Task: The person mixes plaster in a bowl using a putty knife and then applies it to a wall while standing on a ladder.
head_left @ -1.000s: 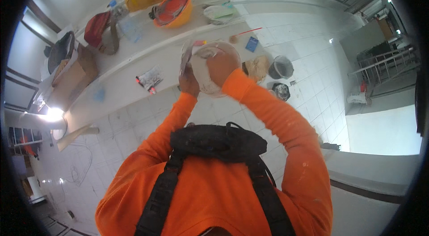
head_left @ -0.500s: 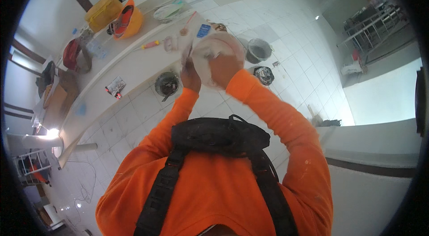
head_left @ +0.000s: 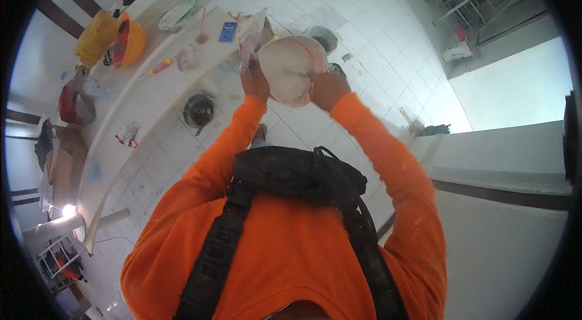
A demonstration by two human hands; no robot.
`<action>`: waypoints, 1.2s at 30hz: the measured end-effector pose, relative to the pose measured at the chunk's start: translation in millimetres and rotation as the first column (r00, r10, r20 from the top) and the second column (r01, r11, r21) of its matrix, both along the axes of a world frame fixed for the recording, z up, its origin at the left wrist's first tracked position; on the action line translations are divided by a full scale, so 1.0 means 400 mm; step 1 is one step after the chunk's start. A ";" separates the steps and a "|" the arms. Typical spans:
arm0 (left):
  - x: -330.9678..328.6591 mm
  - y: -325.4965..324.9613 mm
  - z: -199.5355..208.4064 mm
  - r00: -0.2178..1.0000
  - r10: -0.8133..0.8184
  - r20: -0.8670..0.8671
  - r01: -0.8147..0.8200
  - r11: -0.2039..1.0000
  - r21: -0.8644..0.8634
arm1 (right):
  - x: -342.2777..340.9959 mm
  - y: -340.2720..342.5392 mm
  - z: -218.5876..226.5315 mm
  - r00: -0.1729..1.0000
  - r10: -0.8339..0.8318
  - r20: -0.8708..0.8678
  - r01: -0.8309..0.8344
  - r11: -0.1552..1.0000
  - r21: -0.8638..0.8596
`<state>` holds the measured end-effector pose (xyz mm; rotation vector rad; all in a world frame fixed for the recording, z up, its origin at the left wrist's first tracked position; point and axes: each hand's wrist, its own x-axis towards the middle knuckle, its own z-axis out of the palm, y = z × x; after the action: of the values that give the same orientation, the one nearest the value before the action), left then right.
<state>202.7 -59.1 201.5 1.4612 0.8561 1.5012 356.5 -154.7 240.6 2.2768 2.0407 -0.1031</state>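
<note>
A round, pale pinkish bowl (head_left: pixel 303 94) with whitish powder or paste inside is held in front of my chest, above the tiled floor. My right hand (head_left: pixel 330 90) is closed on its right rim. On the other side, my left hand (head_left: pixel 256 82) is closed round a crumpled whitish bag (head_left: pixel 251 38), which sticks up beside the bowl's left rim. The left fingers are partly hidden, and what the bag contains does not show. Behind the bowl on the floor stands a grey bucket (head_left: pixel 328 39), partly covered by it.
A long white ledge (head_left: pixel 145 99) curves along the left, bearing an orange helmet (head_left: pixel 137 44), a yellow bag (head_left: pixel 97 39), a screwdriver (head_left: pixel 160 66) and a blue packet (head_left: pixel 228 32). A dark bucket (head_left: pixel 199 110) stands on the floor below. A metal ladder (head_left: pixel 479 2) lies at far right.
My right hand has come out of the bowl's inside to its right rim. The bowl now appears tilted with its contents more visible. My view has shifted rightward.
</note>
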 end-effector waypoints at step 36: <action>0.781 0.500 -0.283 0.969 -0.016 -0.247 -0.024 0.987 -0.158 | 0.849 0.485 -0.244 0.902 -0.077 -0.425 0.163 0.972 0.171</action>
<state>515.3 141.0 88.4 1.5459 1.1037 1.2368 696.0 39.4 142.9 2.7041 2.1811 -0.4468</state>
